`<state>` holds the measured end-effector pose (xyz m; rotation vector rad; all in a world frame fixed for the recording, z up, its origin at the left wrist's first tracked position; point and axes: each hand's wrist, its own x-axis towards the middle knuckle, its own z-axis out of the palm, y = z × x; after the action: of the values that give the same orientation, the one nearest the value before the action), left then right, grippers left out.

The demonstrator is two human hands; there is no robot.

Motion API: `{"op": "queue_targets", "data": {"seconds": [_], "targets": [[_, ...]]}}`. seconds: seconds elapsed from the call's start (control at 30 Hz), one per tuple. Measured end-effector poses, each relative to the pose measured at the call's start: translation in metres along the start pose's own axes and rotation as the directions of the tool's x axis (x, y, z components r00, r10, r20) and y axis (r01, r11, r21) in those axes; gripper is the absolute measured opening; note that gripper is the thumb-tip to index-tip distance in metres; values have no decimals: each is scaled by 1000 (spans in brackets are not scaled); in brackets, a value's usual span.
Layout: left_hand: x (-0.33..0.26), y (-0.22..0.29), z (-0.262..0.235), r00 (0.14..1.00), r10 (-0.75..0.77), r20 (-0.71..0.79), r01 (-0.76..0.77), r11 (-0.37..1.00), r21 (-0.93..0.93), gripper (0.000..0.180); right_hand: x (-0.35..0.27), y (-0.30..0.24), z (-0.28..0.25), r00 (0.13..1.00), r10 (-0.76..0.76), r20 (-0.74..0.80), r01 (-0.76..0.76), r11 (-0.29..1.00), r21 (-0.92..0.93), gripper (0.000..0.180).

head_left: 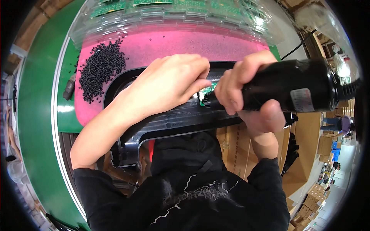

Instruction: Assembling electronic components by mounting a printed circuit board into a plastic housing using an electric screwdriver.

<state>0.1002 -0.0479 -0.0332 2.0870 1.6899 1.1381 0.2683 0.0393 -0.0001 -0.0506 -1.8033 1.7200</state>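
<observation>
A black, curved plastic housing point(169, 122) lies in front of me, partly over the table's near edge. A small green circuit board point(210, 89) shows inside it between my hands. My right hand point(231, 91) is wrapped round a thick black electric screwdriver point(283, 86), held nearly level with its front end pointing left at the board. My left hand point(165, 82) reaches over the housing, fingers curled and thumb pressed in beside the board. Whatever its fingertips pinch, if anything, is hidden.
A pile of small black screws point(102, 69) lies on the pink mat point(154, 44) at the left. Clear plastic trays point(162, 19) with green boards stand at the back. A dark cylindrical object point(69, 88) lies left of the mat. Cardboard point(239, 154) stands below right.
</observation>
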Motion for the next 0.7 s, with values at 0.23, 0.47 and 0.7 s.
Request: {"op": "queue_targets", "data": {"seconds": [0.23, 0.47, 0.7], "targets": [[3, -1, 5, 952, 252, 171, -246, 968, -54, 19, -2, -30, -27, 939, -340, 43, 319, 913, 254, 54], [5, 2, 8, 948, 315, 42, -302, 935, -188, 23, -7, -40, -31, 920, -391, -7, 374, 875, 307, 54], [6, 14, 6, 982, 140, 129, -117, 979, -168, 30, -17, -31, -49, 968, -245, -59, 252, 950, 182, 56]]}}
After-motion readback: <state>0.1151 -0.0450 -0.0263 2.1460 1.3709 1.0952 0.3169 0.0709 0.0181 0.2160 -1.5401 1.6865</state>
